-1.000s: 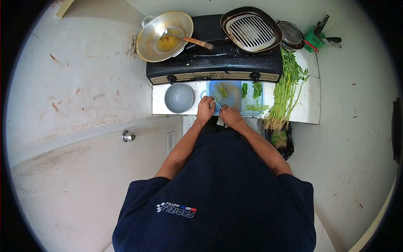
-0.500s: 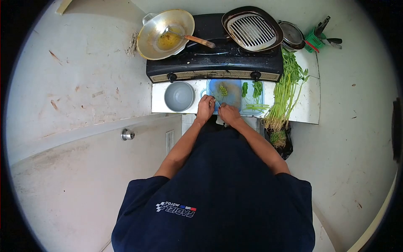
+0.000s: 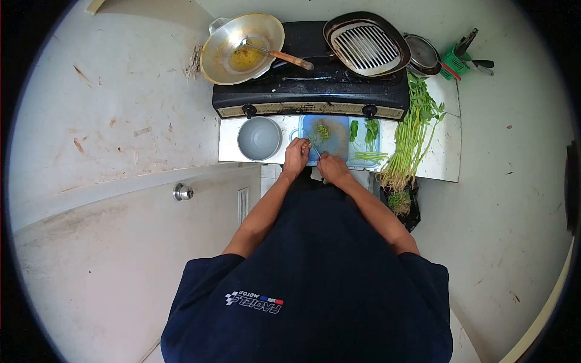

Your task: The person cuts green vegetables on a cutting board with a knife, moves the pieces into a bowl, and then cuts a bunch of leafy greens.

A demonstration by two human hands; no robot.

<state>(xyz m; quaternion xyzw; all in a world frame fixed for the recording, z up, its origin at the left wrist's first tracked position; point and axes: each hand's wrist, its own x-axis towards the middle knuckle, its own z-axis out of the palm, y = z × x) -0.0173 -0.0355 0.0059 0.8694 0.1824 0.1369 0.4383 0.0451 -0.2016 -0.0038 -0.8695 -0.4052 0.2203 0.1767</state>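
My right hand (image 3: 332, 167) is closed around the handle of a small knife (image 3: 314, 147), whose thin blade points up and left over a worn blue cutting board (image 3: 340, 129). Just left of it, my left hand (image 3: 296, 156) has its fingers pinched together beside the blade, on a small pale bit that is mostly hidden. Chopped green pieces (image 3: 323, 131) lie on the board beyond both hands. To the right, a light blue tray (image 3: 378, 162) bears leafy sprigs (image 3: 371, 129) and cut green stalks (image 3: 370, 155).
A grey bowl (image 3: 259, 139) stands left of the board. Behind is a black stove (image 3: 302, 94) with a wok (image 3: 215, 57), a wooden-handled ladle (image 3: 290, 58) and a grill pan (image 3: 369, 48). Long rooted greens (image 3: 408, 145) hang over the counter's right edge.
The knife blade shows longer, its tip now farther up and left over the board. Both hands stay in nearly the same place; the view has shifted slightly.
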